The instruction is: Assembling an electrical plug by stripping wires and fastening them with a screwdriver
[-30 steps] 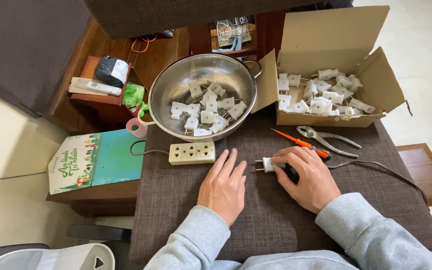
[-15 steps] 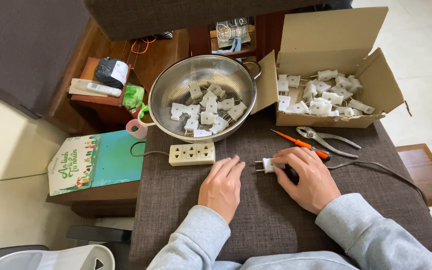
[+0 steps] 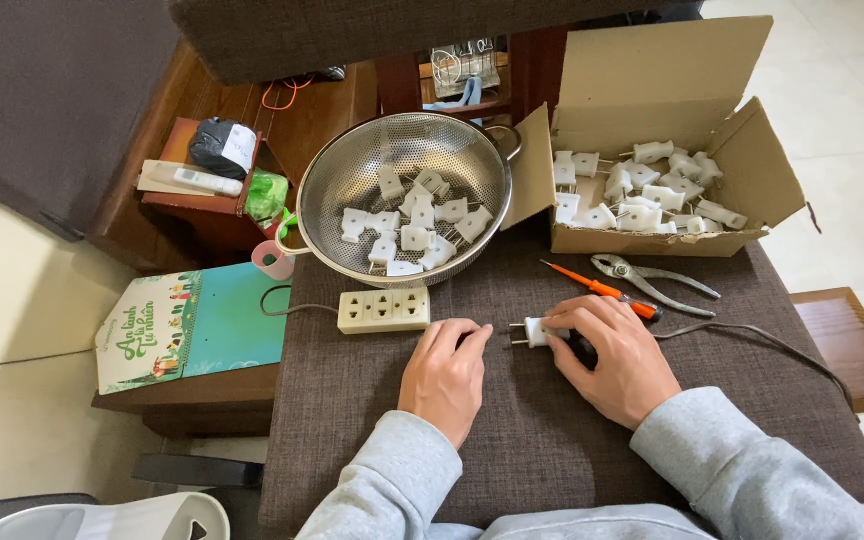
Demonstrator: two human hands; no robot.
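Note:
My right hand (image 3: 612,358) grips a white two-pin plug (image 3: 532,331) on a dark cable (image 3: 752,335), its pins pointing left. My left hand (image 3: 445,375) rests palm down on the brown fabric surface (image 3: 372,420), fingers loosely together, holding nothing, its fingertips just left of the plug's pins. A cream three-outlet power strip (image 3: 383,310) lies just beyond the left hand. Several white plugs lie in a metal colander (image 3: 342,180) and in an open cardboard box (image 3: 652,75).
An orange-handled screwdriver (image 3: 597,289) and metal pliers (image 3: 652,278) lie in front of the box. A teal booklet (image 3: 192,325) sits on a wooden side table at left, with a pink tape roll (image 3: 270,260) and small items on a wooden shelf behind.
My left hand has slid a little to the right, closer to the plug's pins. The right hand and plug have hardly moved.

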